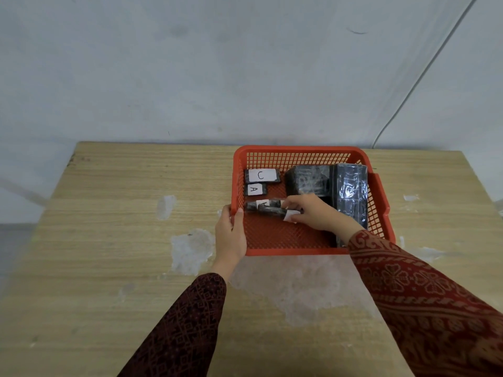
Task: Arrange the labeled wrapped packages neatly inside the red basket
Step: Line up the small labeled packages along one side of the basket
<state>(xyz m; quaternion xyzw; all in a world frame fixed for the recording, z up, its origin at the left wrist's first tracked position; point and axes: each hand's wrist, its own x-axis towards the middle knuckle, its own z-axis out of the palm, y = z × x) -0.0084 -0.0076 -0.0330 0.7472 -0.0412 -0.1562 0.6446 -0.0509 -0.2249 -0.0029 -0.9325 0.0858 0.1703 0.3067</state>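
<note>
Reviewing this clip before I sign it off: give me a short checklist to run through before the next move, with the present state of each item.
1. Left hand steadies the red basket at its left rim: ok.
2. Right hand grips the slim package: ok.
3. Packages C and A lie flat, labels up: ok.
4. Slim package's label readable: cannot tell.
5. Two large packages sit at the right side: ok.
6. Bare basket floor in front: ok.

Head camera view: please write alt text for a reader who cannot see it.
A right hand places slim wrapped packages in a red basket on a wooden table, while the left hand grips its rim. Packages labelled C and A lie behind.
</note>
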